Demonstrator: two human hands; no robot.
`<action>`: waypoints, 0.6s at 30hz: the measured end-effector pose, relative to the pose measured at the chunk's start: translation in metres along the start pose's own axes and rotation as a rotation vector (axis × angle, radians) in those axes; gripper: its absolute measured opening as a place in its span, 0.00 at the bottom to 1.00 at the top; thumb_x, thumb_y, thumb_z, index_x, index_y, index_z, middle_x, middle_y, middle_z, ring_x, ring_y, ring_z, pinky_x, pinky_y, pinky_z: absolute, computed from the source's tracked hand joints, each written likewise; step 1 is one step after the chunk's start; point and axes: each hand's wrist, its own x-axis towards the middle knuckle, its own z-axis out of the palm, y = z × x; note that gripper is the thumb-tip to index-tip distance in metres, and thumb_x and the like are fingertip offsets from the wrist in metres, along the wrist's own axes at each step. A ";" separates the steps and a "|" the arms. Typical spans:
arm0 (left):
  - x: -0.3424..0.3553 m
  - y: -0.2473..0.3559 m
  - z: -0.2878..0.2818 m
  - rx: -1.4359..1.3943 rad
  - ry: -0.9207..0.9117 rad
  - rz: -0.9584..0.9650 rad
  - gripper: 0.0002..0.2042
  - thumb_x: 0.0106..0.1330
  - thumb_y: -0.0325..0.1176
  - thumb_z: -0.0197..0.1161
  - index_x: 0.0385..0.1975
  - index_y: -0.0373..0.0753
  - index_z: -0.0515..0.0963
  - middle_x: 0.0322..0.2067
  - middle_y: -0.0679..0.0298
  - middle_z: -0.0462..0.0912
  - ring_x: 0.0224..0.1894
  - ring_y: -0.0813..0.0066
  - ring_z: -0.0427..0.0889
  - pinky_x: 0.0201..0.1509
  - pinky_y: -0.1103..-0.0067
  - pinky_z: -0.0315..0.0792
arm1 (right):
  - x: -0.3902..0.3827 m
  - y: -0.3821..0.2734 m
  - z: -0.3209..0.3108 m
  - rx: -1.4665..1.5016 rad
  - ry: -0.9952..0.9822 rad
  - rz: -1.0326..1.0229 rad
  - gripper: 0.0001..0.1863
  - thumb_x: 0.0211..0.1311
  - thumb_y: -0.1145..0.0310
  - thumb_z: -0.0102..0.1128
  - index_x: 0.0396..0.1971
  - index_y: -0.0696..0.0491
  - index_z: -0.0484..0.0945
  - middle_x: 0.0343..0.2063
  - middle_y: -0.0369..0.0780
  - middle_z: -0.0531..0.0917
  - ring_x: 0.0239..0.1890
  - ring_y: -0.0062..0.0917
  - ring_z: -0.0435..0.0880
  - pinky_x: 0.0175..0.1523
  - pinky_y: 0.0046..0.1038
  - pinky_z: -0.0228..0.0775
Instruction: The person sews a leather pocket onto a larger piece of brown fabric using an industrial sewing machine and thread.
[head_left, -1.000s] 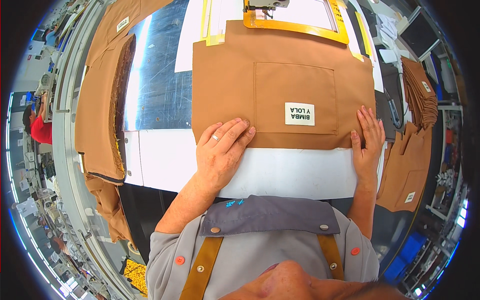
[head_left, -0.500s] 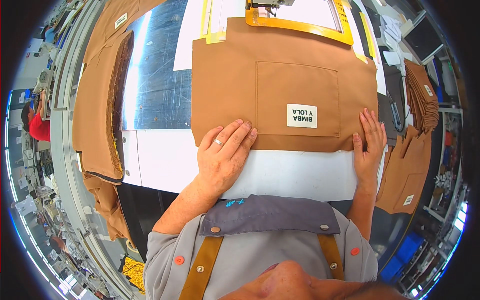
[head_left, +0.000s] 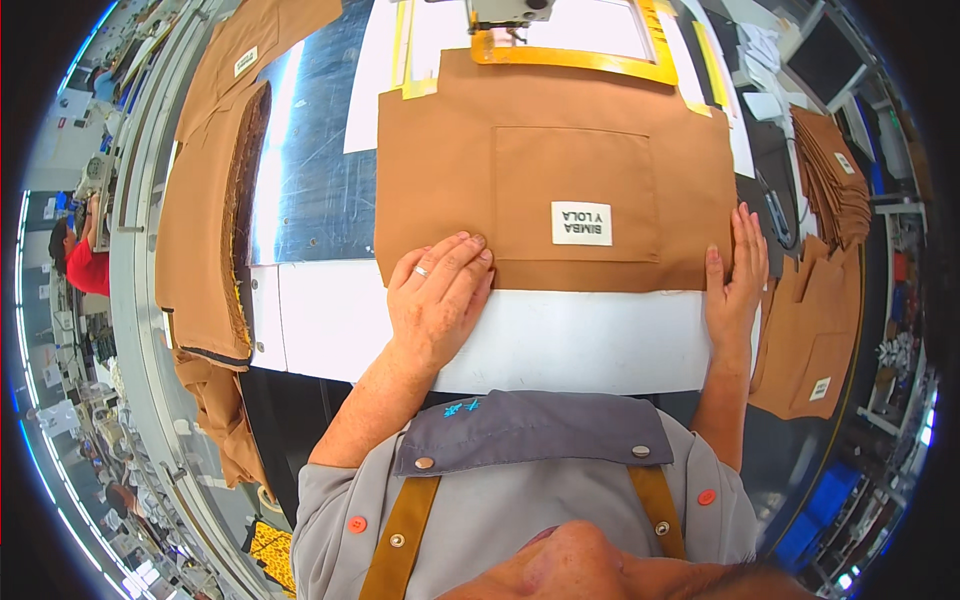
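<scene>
A brown fabric panel [head_left: 435,160] with a stitched square pocket and white label [head_left: 582,223] lies spread before me, its upper edge by a yellow clamp frame [head_left: 570,60] under a dark machine head [head_left: 505,14]. My left hand [head_left: 440,295] rests open on the panel's lower edge, left of the pocket, a ring on one finger. My right hand [head_left: 735,280] lies open along the panel's lower right edge, fingers stretched out. Beneath are a white board [head_left: 530,340] and, to the left, a scratched metal plate [head_left: 305,190].
Brown fabric pieces are stacked at left [head_left: 200,250] and right [head_left: 830,170], with another cut piece [head_left: 810,370] lower right. A monitor [head_left: 820,55] stands at upper right, blue bins [head_left: 810,520] lie lower right. A person in red [head_left: 85,265] works at far left.
The view has tilted slightly, so the frame and panel appear a little further left. Both hands stay resting on the panel's edge with little visible movement.
</scene>
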 end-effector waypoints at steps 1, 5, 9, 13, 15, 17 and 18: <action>0.002 0.002 -0.003 -0.030 -0.031 -0.025 0.18 0.48 0.29 0.79 0.41 0.40 0.84 0.48 0.64 0.87 0.54 0.64 0.86 0.54 0.69 0.74 | -0.002 0.006 0.000 -0.055 0.031 0.016 0.29 0.75 0.58 0.56 0.70 0.55 0.68 0.72 0.45 0.68 0.77 0.41 0.60 0.78 0.47 0.45; 0.007 0.006 -0.001 -0.019 -0.053 -0.017 0.36 0.47 0.49 0.82 0.55 0.39 0.78 0.63 0.53 0.78 0.67 0.53 0.75 0.70 0.58 0.61 | -0.006 0.016 0.009 -0.152 0.081 0.017 0.32 0.71 0.57 0.61 0.69 0.56 0.69 0.70 0.48 0.71 0.74 0.43 0.64 0.76 0.52 0.48; -0.002 0.002 0.000 0.021 -0.177 0.014 0.24 0.57 0.32 0.76 0.56 0.41 0.82 0.59 0.59 0.83 0.65 0.60 0.79 0.69 0.61 0.65 | -0.004 0.008 0.011 -0.037 0.089 0.026 0.19 0.67 0.58 0.65 0.53 0.51 0.84 0.64 0.42 0.78 0.70 0.39 0.70 0.74 0.55 0.52; -0.004 -0.004 -0.004 0.172 -0.041 0.191 0.15 0.62 0.28 0.72 0.49 0.42 0.86 0.47 0.63 0.90 0.56 0.67 0.86 0.60 0.69 0.70 | -0.011 0.002 0.003 0.103 0.175 -0.011 0.12 0.67 0.62 0.66 0.46 0.50 0.87 0.54 0.37 0.85 0.61 0.30 0.78 0.69 0.47 0.60; 0.003 0.004 -0.003 0.176 -0.035 0.226 0.12 0.62 0.28 0.72 0.45 0.42 0.86 0.43 0.64 0.90 0.51 0.68 0.88 0.57 0.70 0.71 | -0.010 0.003 -0.010 0.170 0.200 -0.034 0.11 0.68 0.65 0.65 0.46 0.52 0.87 0.49 0.36 0.88 0.55 0.29 0.84 0.64 0.40 0.67; 0.013 0.017 -0.002 0.185 -0.036 0.252 0.09 0.62 0.28 0.72 0.42 0.42 0.86 0.40 0.65 0.91 0.46 0.69 0.89 0.54 0.70 0.72 | -0.007 0.008 -0.025 0.543 0.114 0.194 0.12 0.70 0.68 0.63 0.49 0.53 0.87 0.38 0.39 0.90 0.40 0.22 0.87 0.47 0.28 0.75; 0.020 0.026 -0.002 0.127 -0.082 0.237 0.07 0.61 0.28 0.72 0.39 0.42 0.86 0.38 0.65 0.90 0.43 0.69 0.88 0.52 0.70 0.73 | -0.005 0.007 -0.038 0.542 0.126 0.191 0.12 0.70 0.68 0.63 0.49 0.53 0.87 0.38 0.39 0.90 0.40 0.22 0.87 0.47 0.28 0.75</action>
